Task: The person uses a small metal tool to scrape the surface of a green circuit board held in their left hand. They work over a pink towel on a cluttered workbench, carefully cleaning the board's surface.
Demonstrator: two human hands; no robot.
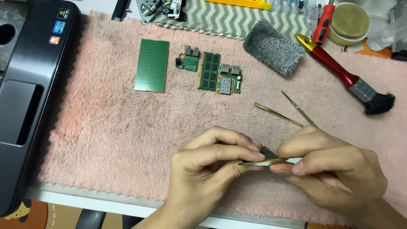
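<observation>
My left hand [212, 163] and my right hand [335, 169] meet low in the view, over the pink fluffy mat [106, 135]. Between their fingertips they pinch a thin flat board [267, 160], seen edge-on, dark on top with a pale strip toward the right. Both hands grip it. Just beyond my right hand lie a gold pair of tweezers [277, 114] and a silver pair of tweezers [299, 109]. Farther up the mat rest a green perforated board [152, 65], a small connector board [188, 59], a memory module [209, 71] and another small port board [229, 79].
A black laptop base [29, 85] lies along the left edge. A grey fuzzy cloth [273, 46], a red-handled brush [347, 78], a red screwdriver [323, 23] and a round tin [349, 21] sit at the upper right. The white table edge [106, 205] runs below the mat.
</observation>
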